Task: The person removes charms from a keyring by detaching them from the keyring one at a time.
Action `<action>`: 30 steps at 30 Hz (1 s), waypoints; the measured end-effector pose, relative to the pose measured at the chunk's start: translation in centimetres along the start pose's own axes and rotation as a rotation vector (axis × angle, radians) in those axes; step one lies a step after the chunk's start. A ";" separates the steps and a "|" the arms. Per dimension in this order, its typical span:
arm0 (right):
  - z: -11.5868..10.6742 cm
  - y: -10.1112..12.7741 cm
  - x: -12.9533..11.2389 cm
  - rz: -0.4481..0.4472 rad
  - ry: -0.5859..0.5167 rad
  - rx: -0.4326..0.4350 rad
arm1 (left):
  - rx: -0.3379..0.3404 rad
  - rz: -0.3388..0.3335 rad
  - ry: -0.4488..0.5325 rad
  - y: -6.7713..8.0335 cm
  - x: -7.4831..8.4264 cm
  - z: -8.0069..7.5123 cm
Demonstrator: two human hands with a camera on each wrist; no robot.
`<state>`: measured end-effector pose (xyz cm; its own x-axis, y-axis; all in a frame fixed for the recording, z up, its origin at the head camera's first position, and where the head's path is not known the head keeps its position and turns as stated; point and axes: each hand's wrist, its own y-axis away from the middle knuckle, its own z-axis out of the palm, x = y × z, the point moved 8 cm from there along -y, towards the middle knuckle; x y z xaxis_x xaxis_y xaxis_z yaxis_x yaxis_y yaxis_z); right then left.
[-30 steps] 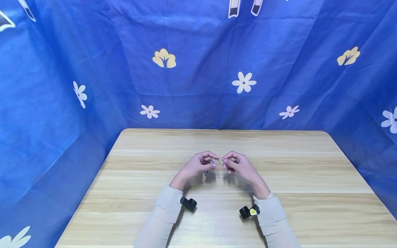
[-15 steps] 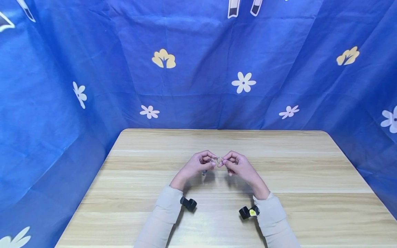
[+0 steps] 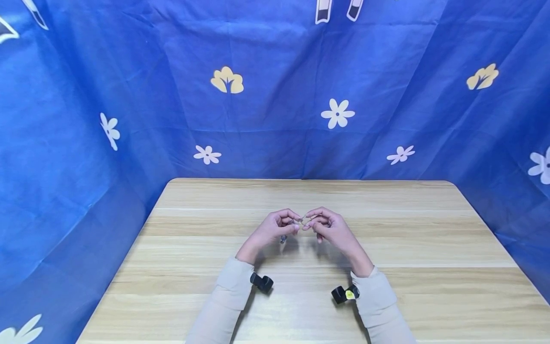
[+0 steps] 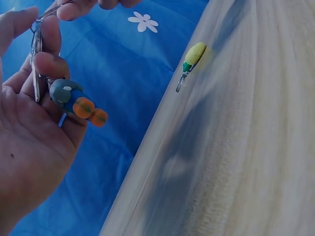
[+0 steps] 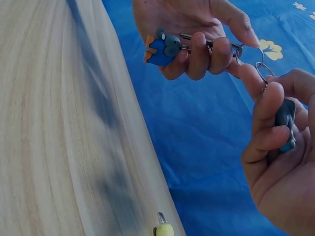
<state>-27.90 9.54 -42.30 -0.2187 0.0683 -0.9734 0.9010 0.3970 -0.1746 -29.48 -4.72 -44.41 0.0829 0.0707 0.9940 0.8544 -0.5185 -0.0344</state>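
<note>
In the head view my left hand (image 3: 277, 227) and right hand (image 3: 331, 227) face each other above the table, fingertips nearly meeting. Metal keys (image 4: 36, 64) are gripped in the left hand. A blue-grey figure charm with orange feet (image 4: 74, 98) dangles from that bunch. In the right wrist view my right fingers pinch thin metal rings (image 5: 262, 66) at the bunch's end. A dark grey charm (image 5: 285, 120) lies against the right palm, partly hidden by fingers. Whether the rings are linked or only touching, I cannot tell.
A yellow charm with a green end and metal clasp (image 4: 195, 55) is by the table edge in the left wrist view. The wood-grain table (image 3: 193, 277) is backed by blue patterned cloth (image 3: 275, 143). Black wrist cameras (image 3: 262, 283) sit on both cuffs.
The right fingertips have shifted slightly toward the left hand, and the ring between the hands has turned. The left hand stays nearly in place.
</note>
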 end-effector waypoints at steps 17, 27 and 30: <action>0.8 0.0 -0.7 -0.053 0.024 -0.026 | -0.002 0.011 0.034 0.0 0.0 0.1; 0.5 -0.1 -0.2 -0.007 -0.046 -0.004 | -0.024 0.017 0.000 0.0 0.0 0.1; 0.4 0.0 0.0 0.018 -0.084 -0.002 | -0.039 0.023 -0.014 0.1 0.0 0.2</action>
<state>-27.77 9.11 -42.35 -0.1702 -0.0019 -0.9854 0.9039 0.3980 -0.1569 -29.36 -4.61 -44.43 0.1094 0.0704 0.9915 0.8318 -0.5526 -0.0525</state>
